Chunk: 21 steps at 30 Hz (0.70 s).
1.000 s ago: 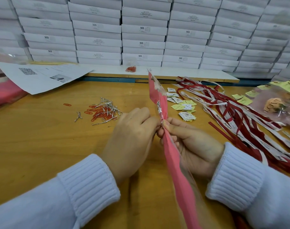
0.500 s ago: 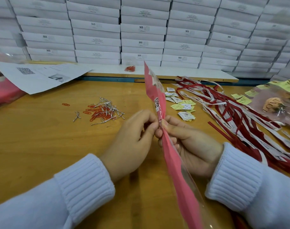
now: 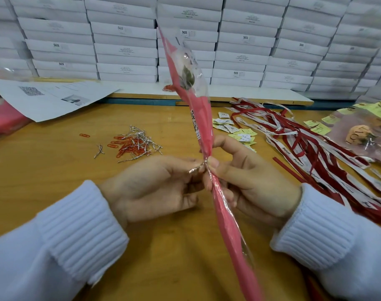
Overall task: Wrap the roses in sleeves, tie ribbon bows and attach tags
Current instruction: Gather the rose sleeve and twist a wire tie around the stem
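Pink sleeve with a clear front stands tilted above the middle of the worktop, its top leaning away towards the far edge, and a green leaf shows through the film near the top. We hold it with both hands where it is gathered narrow. Our right hand curls its fingers round the sleeve, thumb pressed at the gather. Our left hand pinches the ends of a silver twist tie that sits at that same gather, touching the sleeve.

Towards the left of the worktop lies a heap of orange paper clips mixed with more silver ties. Red and white ribbons spread along the right side, with small tags just beside them. A printed sheet lies at the far left corner, and white boxes are stacked beyond the far edge.
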Available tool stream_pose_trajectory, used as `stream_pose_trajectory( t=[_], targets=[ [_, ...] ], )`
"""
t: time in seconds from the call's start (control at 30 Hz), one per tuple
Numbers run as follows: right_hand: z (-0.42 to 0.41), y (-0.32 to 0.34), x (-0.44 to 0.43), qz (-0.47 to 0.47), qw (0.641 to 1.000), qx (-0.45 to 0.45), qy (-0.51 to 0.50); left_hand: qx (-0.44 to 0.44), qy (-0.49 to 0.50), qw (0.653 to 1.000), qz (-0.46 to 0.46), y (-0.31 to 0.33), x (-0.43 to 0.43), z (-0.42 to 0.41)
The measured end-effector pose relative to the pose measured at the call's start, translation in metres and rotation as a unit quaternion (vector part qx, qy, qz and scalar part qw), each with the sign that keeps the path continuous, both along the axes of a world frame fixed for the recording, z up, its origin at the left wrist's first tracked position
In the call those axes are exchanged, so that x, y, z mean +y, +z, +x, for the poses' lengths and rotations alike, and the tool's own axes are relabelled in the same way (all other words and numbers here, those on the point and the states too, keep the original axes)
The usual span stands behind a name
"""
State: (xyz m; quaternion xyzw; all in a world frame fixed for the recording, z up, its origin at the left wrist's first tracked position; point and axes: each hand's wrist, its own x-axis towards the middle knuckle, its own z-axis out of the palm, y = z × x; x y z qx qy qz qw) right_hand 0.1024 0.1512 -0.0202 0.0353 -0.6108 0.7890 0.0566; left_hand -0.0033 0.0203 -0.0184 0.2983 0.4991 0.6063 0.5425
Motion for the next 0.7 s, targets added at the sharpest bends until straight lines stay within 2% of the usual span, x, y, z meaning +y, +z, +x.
stream_pose_trajectory(
  t=[0.07,0.13,0.2,0.23,0.3,0.33,0.37,0.43,0.53,0.6,0.63,0.7],
  targets=[
    [-0.001,-0.002,0.001,-0.018,1.000,-0.019,-0.016,0.039,0.044,0.998,-0.011,-0.001,0.001,0.002],
    [-0.002,-0.004,0.002,-0.055,0.997,-0.045,-0.034,0.153,0.142,0.978,-0.013,-0.008,0.004,0.004],
    [-0.003,-0.004,0.004,-0.099,0.992,-0.066,-0.048,0.327,0.224,0.918,0.001,-0.013,0.006,0.004],
    [-0.003,-0.003,0.005,-0.117,0.989,-0.074,-0.053,0.416,0.235,0.878,0.024,-0.015,0.005,0.003],
    [-0.002,-0.003,0.006,-0.137,0.985,-0.084,-0.056,0.587,0.231,0.774,0.066,-0.015,0.005,0.001],
    [-0.002,-0.003,0.006,-0.143,0.984,-0.089,-0.053,0.640,0.228,0.729,0.087,-0.015,0.005,0.000],
    [-0.002,-0.003,0.006,-0.148,0.983,-0.094,-0.050,0.665,0.232,0.702,0.106,-0.016,0.006,-0.001],
    [-0.003,-0.003,0.004,-0.156,0.982,-0.100,-0.045,0.675,0.253,0.681,0.129,-0.016,0.006,0.000],
    [-0.003,-0.003,0.003,-0.157,0.981,-0.105,-0.036,0.671,0.265,0.678,0.142,-0.014,0.005,0.002],
    [-0.003,-0.003,0.004,-0.152,0.982,-0.110,-0.027,0.645,0.270,0.703,0.128,-0.013,0.005,0.005],
    [-0.002,-0.002,0.004,-0.150,0.982,-0.112,-0.022,0.603,0.271,0.741,0.116,-0.013,0.006,0.008],
    [-0.002,-0.002,0.004,-0.145,0.983,-0.112,-0.017,0.419,0.233,0.873,0.088,-0.011,0.007,0.012]
  ],
)
